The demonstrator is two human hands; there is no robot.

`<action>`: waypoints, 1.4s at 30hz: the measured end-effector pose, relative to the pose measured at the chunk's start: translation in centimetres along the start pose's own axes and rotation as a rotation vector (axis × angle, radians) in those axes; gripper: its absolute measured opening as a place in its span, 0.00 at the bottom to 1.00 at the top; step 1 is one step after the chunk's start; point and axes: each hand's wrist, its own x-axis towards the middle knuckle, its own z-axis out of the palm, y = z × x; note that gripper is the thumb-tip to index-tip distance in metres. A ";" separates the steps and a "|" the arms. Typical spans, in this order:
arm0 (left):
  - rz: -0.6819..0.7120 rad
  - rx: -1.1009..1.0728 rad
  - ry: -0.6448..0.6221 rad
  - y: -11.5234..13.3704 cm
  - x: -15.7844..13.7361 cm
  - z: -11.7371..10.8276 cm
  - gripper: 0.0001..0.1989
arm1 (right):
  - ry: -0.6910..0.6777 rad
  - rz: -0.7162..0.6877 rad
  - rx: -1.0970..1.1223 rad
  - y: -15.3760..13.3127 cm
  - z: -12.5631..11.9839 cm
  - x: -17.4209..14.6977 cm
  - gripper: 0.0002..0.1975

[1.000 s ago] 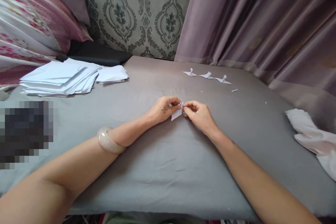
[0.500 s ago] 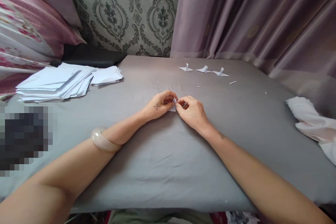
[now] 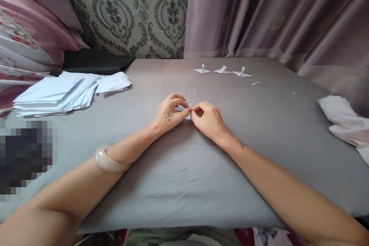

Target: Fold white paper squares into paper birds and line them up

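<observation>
A small folded white paper (image 3: 188, 117) is pinched between my two hands over the middle of the grey-covered table (image 3: 161, 184). My left hand (image 3: 172, 112) is closed, thumb and index fingertip meeting at the paper's upper part. From the other side, my right hand (image 3: 208, 118) grips the same piece with thumb and finger pressed together. Fingers cover most of the paper, so its full shape is hidden. Beyond the hands stand three folded paper birds in a row: a left one (image 3: 202, 70), a middle one (image 3: 222, 70) and a right one (image 3: 242, 72).
Stacked white paper sheets (image 3: 54, 94) lie at the left, with a smaller pile (image 3: 113, 83) beside them. Black fabric (image 3: 98, 61) is behind. A paper scrap (image 3: 255, 83) lies near the birds. White cloth (image 3: 343, 113) rests at the right edge, below purple curtains (image 3: 259, 11).
The fingers of both hands have shifted on the paper, the left thumb and index now forming a rounder pinch at its top. The whole view has tilted slightly.
</observation>
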 end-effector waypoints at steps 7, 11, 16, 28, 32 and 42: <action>0.012 -0.021 0.015 0.0 -0.1 0.2 0.04 | 0.001 0.010 0.000 -0.1 0.0 0.0 0.05; 0.035 -0.018 0.012 0.2 -0.1 0.2 0.03 | 0.002 0.013 0.002 -0.1 0.0 -0.1 0.05; 0.005 0.005 0.012 0.7 -0.1 0.1 0.03 | 0.031 -0.043 0.056 -0.2 -0.1 -0.1 0.04; 0.047 0.057 0.065 0.3 -0.2 0.5 0.06 | 0.052 -0.114 0.010 -0.5 -0.5 0.2 0.04; 0.057 0.060 0.075 0.5 -0.2 0.5 0.06 | 0.038 -0.144 -0.067 -0.6 -0.6 0.1 0.04; 0.029 0.035 0.075 0.5 -0.2 0.6 0.07 | -0.026 -0.174 -0.233 -0.9 -0.7 0.2 0.04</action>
